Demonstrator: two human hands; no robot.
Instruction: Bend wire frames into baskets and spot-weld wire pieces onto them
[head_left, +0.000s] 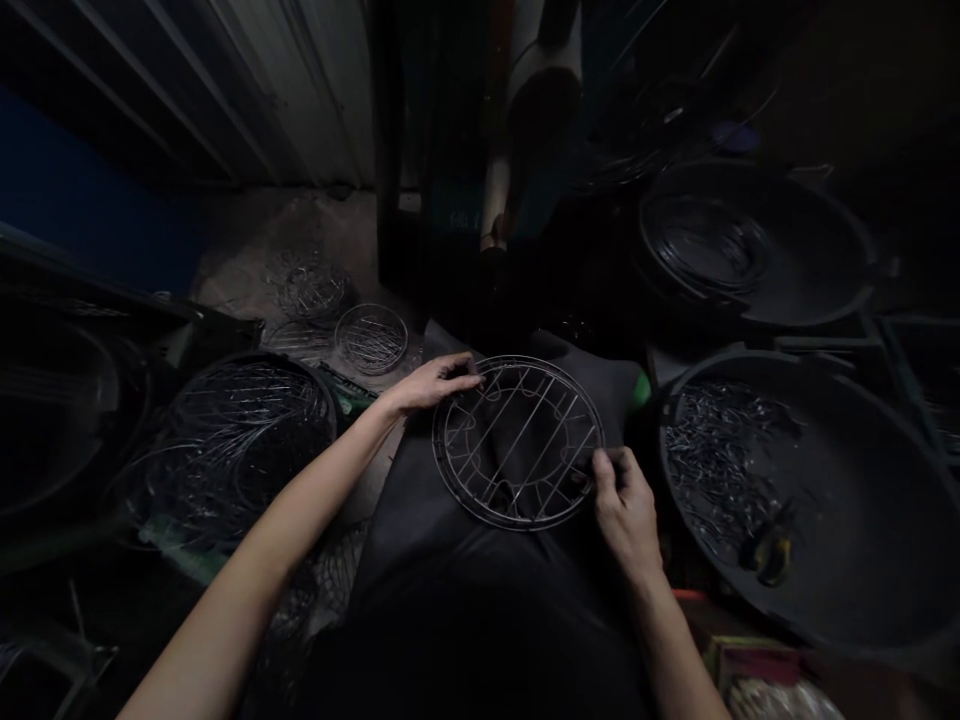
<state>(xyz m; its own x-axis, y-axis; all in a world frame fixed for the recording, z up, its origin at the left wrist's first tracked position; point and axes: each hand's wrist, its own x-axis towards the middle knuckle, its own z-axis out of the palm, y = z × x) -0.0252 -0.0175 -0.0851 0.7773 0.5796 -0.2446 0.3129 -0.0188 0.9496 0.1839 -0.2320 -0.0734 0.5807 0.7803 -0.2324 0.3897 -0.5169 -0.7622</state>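
Round wire grille [519,443], view centre, over dark lap cloth [420,540] | left hand [435,383] pinches rim near eleven o'clock, right hand [627,500] just past three; hands apart | black tub [877,500] at three | technique: probably best gripped opposite, kept level, thin crossbars unpressed

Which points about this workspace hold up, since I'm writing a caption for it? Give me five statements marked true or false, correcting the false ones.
1. The left hand and right hand both touch the round wire rack. True.
2. Both hands are gloved. False: they are bare.
3. A black-and-yellow tool lies in the nearer tray on the right. True.
4. That tray holds no metal pieces. False: small metal pieces lie along its left side.
5. The rack is a solid disc. False: bars cross it, with gaps between.
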